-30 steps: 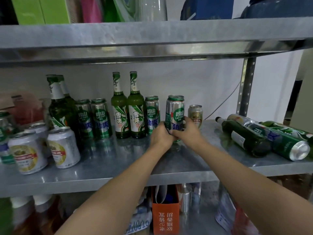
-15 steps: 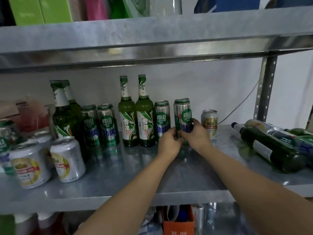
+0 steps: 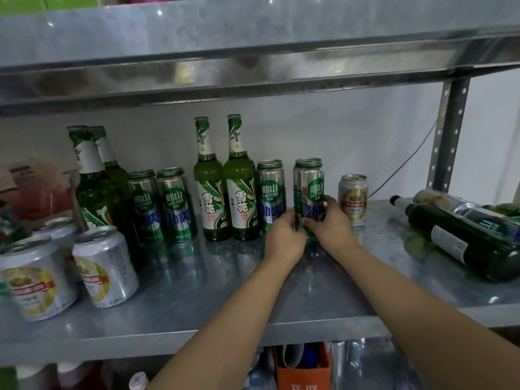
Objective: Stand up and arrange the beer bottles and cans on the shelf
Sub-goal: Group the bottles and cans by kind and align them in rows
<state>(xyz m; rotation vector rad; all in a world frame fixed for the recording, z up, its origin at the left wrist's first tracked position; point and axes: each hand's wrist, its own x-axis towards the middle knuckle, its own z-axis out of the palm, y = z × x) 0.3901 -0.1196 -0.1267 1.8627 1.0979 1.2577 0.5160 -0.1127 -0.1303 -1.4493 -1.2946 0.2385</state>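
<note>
On shelf point(image 3: 197, 299), left hand point(image 3: 284, 239) and right hand point(image 3: 333, 230): fingers point(image 3: 328, 201) curled round upright tall can point(image 3: 309, 184).

Head view, facing the shelf point(image 3: 197, 313) close, angled slightly down

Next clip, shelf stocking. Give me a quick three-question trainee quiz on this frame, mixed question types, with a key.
1. True or false: the left hand and the right hand both grip the tall green can.
2. What stands just to the right of that can? A) small gold can B) green bottle C) cardboard box
3. How is the dark bottle at the right end of the shelf positioned?
Key: 1 true; 2 A; 3 lying on its side.
</note>
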